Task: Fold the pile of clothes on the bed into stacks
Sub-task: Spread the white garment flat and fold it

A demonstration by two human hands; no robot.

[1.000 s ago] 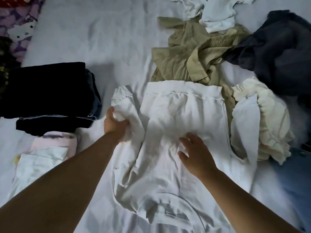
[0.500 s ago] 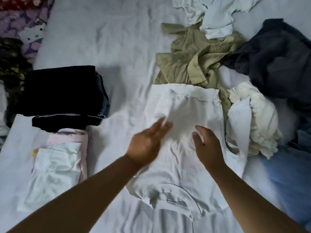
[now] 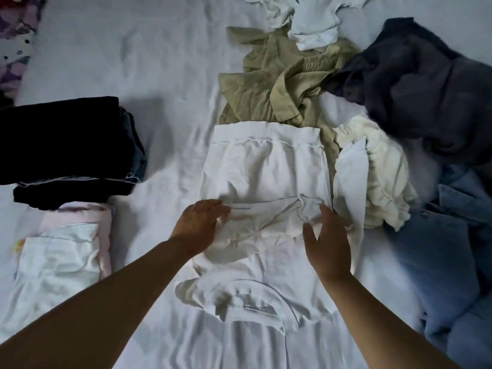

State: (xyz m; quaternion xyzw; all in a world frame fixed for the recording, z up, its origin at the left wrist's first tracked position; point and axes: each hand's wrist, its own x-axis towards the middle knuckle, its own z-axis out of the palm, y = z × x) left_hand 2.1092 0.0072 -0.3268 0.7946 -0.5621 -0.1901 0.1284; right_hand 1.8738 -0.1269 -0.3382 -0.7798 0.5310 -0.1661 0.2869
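Observation:
A white sweatshirt (image 3: 266, 171) lies flat on the bed in front of me, hem away from me, ribbed collar nearest. Its left sleeve is folded across the body. My left hand (image 3: 198, 226) rests flat on the left side of that fold with fingers straight. My right hand (image 3: 326, 242) lies on the right side, fingers relaxed, touching the sleeve cuff. Unfolded clothes lie beyond and to the right: an olive shirt (image 3: 274, 83), a cream garment (image 3: 380, 177), a dark navy garment (image 3: 426, 83) and blue jeans (image 3: 439, 262).
On the left stand two folded stacks: dark clothes (image 3: 64, 145) and, nearer me, a white and pink stack (image 3: 61, 257). Pale white tops (image 3: 311, 20) lie at the far edge. A patterned cloth (image 3: 16, 35) shows at the top left. White bedsheet (image 3: 149, 62) lies between them.
My left hand took the left sleeve from the sweatshirt's side and laid it across the body. Both hands now rest on the fold. The camera moved closer.

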